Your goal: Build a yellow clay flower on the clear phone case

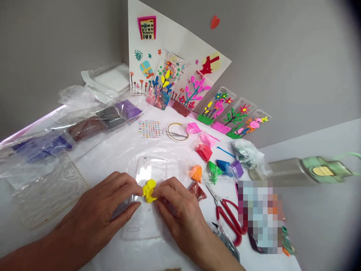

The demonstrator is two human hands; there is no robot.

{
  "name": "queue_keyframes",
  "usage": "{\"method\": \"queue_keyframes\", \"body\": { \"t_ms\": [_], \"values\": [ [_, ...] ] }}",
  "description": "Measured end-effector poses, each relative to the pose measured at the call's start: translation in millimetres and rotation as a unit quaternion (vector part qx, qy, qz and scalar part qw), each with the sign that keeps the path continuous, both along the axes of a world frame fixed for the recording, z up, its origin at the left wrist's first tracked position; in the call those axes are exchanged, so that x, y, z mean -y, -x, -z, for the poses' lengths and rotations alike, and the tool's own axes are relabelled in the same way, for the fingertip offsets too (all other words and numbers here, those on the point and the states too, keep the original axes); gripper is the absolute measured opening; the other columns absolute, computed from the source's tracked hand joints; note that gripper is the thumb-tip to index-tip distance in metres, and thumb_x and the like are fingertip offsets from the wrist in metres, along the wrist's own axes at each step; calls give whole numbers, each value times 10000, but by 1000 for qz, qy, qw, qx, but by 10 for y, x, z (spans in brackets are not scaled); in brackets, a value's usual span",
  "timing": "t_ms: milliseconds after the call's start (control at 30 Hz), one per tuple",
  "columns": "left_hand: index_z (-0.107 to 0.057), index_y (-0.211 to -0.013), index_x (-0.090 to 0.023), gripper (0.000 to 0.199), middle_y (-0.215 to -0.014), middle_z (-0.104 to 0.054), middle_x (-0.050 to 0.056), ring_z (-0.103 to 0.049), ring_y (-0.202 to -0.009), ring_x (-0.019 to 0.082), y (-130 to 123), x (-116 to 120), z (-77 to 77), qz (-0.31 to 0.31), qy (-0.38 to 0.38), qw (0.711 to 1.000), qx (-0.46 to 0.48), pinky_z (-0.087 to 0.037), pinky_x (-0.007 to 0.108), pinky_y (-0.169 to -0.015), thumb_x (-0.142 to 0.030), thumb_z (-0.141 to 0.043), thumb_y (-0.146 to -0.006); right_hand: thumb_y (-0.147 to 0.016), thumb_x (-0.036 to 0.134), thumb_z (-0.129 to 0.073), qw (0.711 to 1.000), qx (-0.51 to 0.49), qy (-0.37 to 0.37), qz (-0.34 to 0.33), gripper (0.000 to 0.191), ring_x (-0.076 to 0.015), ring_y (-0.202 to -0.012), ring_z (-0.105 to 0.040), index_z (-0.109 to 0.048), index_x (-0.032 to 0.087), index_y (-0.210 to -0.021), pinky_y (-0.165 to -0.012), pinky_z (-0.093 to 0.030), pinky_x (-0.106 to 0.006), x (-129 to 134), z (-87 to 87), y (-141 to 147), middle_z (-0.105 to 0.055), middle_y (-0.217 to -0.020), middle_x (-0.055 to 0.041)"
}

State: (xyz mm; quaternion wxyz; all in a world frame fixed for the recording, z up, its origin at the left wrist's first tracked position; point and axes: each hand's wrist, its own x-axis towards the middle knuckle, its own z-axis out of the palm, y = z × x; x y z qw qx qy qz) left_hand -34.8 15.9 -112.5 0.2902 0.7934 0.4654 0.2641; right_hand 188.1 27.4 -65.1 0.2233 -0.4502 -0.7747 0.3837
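Note:
A yellow clay flower (pixel 149 190) with several rounded petals lies on a transparent phone case (pixel 145 226) in the middle of the table. From the left, my left hand (pixel 113 203) touches a petal with its fingertips, while its thumb stays apart below. My right hand (pixel 177 205) has the flower's right edge between thumb and index finger; the exact contact is partly hidden. Both hands rest over the case and cover parts of its sides.
Red-handled scissors (pixel 229 218) lie on the right beside small wrapped clay pieces, including an orange one (pixel 196 173). Decorated phone cases (pixel 216 105) lean against the wall behind. Plastic bags of clay (pixel 87 128) line the left; a bottle (pixel 290 171) lies at right.

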Motion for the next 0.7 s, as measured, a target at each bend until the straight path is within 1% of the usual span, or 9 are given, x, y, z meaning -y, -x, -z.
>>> {"method": "queue_keyframes", "body": {
  "t_ms": [167, 267, 333, 400, 467, 533, 600, 700],
  "values": [
    [-547, -1120, -345, 153, -1048, -618, -61, -608, -1007, 166, -7, -2, 0, -1, -1, 1000, -2, -466, 292, -890, -260, -518, -996, -950, 11, -500, 1000, -9, 23, -14, 303, -168, -969, -631, -695, 226, -1036, -860, -501, -276, -35, -9, -52, -630, -1043, -55],
    [-552, -1124, -343, 151, -1061, -620, -57, -607, -1024, 166, -3, -1, 10, -5, 10, 1000, -7, -468, 289, -908, -263, -518, -1001, -928, -13, -493, 999, -5, 37, -17, 329, -165, -976, -620, -680, 229, -1048, -873, -493, -280, -44, -62, -64, -621, -1031, -41],
    [-560, -1123, -343, 149, -1066, -623, -55, -608, -1028, 166, 1, -2, 14, -8, 2, 1000, -7, -471, 284, -912, -264, -524, -1001, -925, -15, -486, 999, 1, 50, -6, 329, -161, -972, -612, -660, 228, -1061, -870, -484, -280, -39, -108, -61, -624, -1030, -30],
    [-567, -1119, -345, 146, -1060, -631, -54, -615, -1017, 167, 4, -5, 12, -10, -14, 1000, -4, -480, 279, -898, -272, -540, -994, -955, 34, -508, 998, 6, 62, 22, 249, -156, -954, -609, -646, 223, -1039, -850, -478, -276, -29, -139, -52, -632, -1024, -22],
    [-568, -1122, -346, 153, -1053, -643, -51, -625, -1006, 172, 5, -6, 5, -11, -32, 999, -2, -488, 279, -883, -277, -552, -986, -985, 135, -571, 997, 21, 60, 48, 116, -161, -934, -605, -643, 222, -1015, -827, -473, -282, -19, -142, -44, -636, -1021, -21],
    [-565, -1124, -347, 158, -1048, -651, -47, -632, -1001, 180, 4, -4, -3, -11, -37, 999, -4, -494, 288, -880, -278, -553, -983, -976, 220, -644, 996, 50, 48, 54, 33, -170, -908, -603, -653, 224, -1007, -809, -470, -296, -14, -122, -38, -633, -1014, -24],
    [-563, -1124, -348, 152, -1047, -655, -44, -636, -998, 187, 0, -3, -10, -11, -34, 999, -4, -498, 298, -879, -288, -548, -985, -963, 216, -669, 995, 78, 37, 42, 44, -177, -893, -606, -666, 225, -1006, -791, -474, -302, -16, -95, -35, -630, -1003, -30],
    [-570, -1114, -343, 138, -1041, -661, -42, -643, -989, 191, -5, -12, -21, -11, -28, 1000, -2, -508, 304, -865, -296, -541, -988, -950, 128, -653, 994, 101, 26, 19, 112, -189, -927, -614, -672, 219, -1011, -787, -486, -298, -25, -71, -28, -632, -1000, -41]
  ]
}}
